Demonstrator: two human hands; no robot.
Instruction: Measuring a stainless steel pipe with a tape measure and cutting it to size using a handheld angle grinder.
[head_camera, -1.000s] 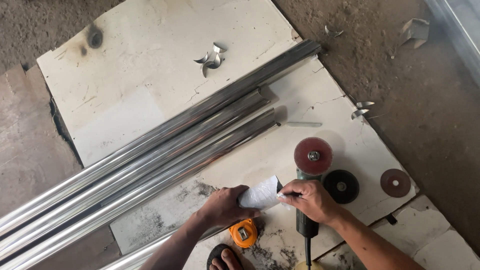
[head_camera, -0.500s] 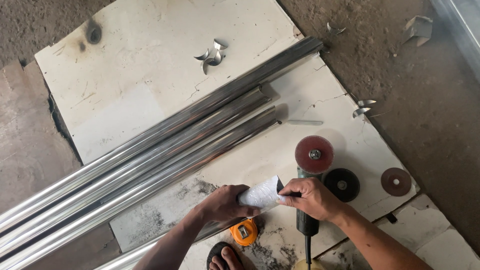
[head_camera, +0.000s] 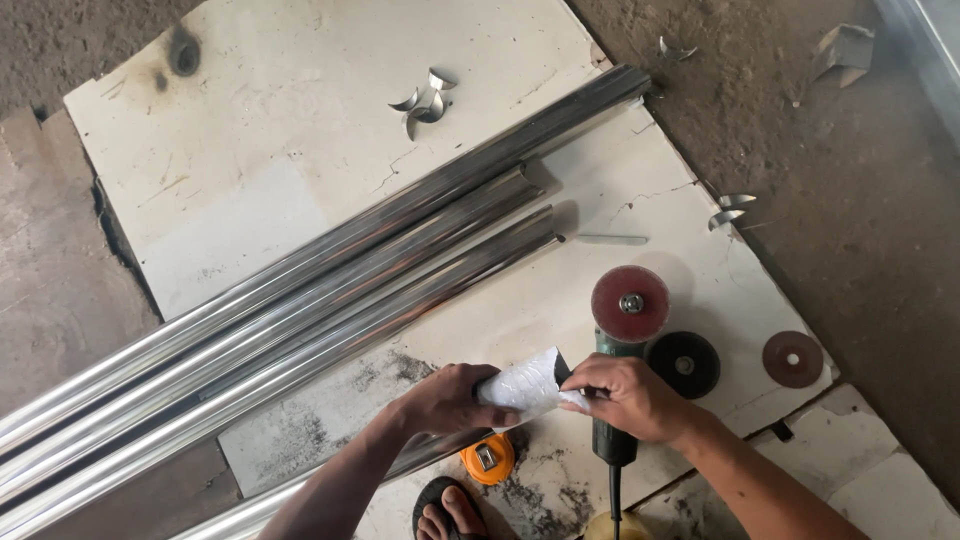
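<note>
Your tubes (head_camera: 300, 290) lie loose on the board (head_camera: 250, 130), so they could roll. The grinder (head_camera: 622, 340) sits right under your right hand (head_camera: 630, 398), easy to bump. Left hand (head_camera: 445, 398) grips one tube's end; right hand's grip pinches the paper (head_camera: 525, 385) wrapped there, which may tear.

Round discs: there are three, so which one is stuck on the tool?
The red disc. It sits on the grinder head, with a bolt in its middle. The black disc and brown disc lie loose on the board.
</note>
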